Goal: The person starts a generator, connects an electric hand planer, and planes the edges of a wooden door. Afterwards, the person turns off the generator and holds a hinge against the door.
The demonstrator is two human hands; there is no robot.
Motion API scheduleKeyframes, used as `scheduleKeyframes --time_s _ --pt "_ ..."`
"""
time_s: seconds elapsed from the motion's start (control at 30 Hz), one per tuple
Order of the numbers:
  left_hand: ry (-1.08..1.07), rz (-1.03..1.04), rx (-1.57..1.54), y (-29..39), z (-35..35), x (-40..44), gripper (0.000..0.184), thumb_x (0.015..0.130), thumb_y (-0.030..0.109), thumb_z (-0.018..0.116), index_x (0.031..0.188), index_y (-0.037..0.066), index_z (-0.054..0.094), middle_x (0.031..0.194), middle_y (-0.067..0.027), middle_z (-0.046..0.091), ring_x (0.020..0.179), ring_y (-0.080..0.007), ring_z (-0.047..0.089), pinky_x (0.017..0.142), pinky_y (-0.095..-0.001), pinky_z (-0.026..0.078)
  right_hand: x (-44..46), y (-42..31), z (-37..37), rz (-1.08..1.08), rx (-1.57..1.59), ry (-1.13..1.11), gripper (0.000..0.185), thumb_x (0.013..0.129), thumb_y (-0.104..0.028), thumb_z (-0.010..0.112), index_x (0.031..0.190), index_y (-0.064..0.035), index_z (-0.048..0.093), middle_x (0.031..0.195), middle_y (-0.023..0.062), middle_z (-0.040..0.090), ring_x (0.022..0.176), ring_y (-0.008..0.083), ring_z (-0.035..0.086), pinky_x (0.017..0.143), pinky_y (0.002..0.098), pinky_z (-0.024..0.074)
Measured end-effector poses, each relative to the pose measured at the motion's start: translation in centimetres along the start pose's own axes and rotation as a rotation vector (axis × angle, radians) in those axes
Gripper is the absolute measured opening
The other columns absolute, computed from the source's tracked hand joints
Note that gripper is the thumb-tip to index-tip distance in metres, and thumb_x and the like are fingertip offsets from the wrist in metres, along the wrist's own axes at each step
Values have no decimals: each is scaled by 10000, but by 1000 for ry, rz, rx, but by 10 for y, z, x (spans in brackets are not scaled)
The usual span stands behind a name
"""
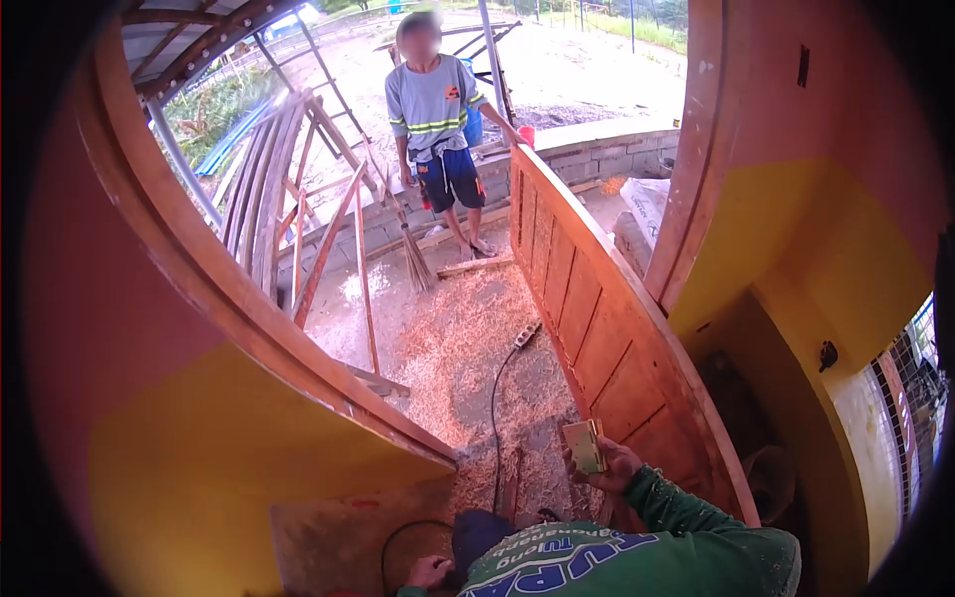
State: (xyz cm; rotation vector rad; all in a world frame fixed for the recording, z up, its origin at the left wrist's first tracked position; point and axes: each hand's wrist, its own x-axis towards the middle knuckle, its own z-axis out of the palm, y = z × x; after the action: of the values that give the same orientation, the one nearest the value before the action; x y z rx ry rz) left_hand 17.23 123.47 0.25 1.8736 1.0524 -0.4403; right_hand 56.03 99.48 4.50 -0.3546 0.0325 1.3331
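A brass-coloured metal hinge [585, 447] is in my right hand [619, 468], its plates facing up, in front of the lower part of a reddish-brown panelled door [587, 289]. The door stands on its long edge and runs away from me. My left hand [430, 571] is low at the bottom of the view beside my knee, its fingers curled; whatever they may hold is too small to make out. Across the door's far end, a person [435, 109] in a grey shirt rests one hand on its top edge.
Wood shavings [448, 348] cover much of the floor. A power strip [527, 334] with a black cable [495, 418] lies left of the door. Wooden door frames rise on both sides. A broom [415, 261], leaning planks [264, 189] and a low block wall [587, 159] are farther off.
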Motion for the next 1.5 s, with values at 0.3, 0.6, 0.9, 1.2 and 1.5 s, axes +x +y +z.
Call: scheduleKeyframes --time_s 0.3,0.6,0.9,1.2,1.5 --pt "-204 383 343 48 -46 156 379 842 397 531 1037 97 656 988 -195 645 976 -356 606 857 -430 472 43 -14 11 -47 24 59 514 949 -423 403 1322 -71 378 1046 73 519 877 206 503 824 387 437" --pt "-404 528 -46 236 -154 255 298 926 253 496 1082 26 608 972 -126 660 886 -231 631 803 -319 490 189 -46 40 -173 -80 140 488 921 -454 459 1235 -81 442 1027 48 536 894 221 519 817 388 443" --pt "-317 488 -79 173 -177 317 351 929 328 508 1022 24 657 871 -73 679 795 -131 608 756 -277 485 285 -93 53 -148 9 204 391 955 -371 402 1218 -86 456 1004 55 538 882 230 532 781 414 444" --pt "-118 65 -277 287 -222 323 320 930 277 508 1021 2 643 902 -81 681 773 -150 639 686 -277 514 348 -172 14 25 -105 158 389 942 -353 449 1216 -76 460 1051 66 556 921 217 548 807 395 464" --pt "-196 293 -450 425 -208 396 376 929 270 517 1176 -11 551 1034 -79 630 861 -152 610 688 -286 524 389 -245 -26 -14 -449 74 348 972 -331 419 1193 -72 491 1004 51 558 919 146 551 776 325 479"
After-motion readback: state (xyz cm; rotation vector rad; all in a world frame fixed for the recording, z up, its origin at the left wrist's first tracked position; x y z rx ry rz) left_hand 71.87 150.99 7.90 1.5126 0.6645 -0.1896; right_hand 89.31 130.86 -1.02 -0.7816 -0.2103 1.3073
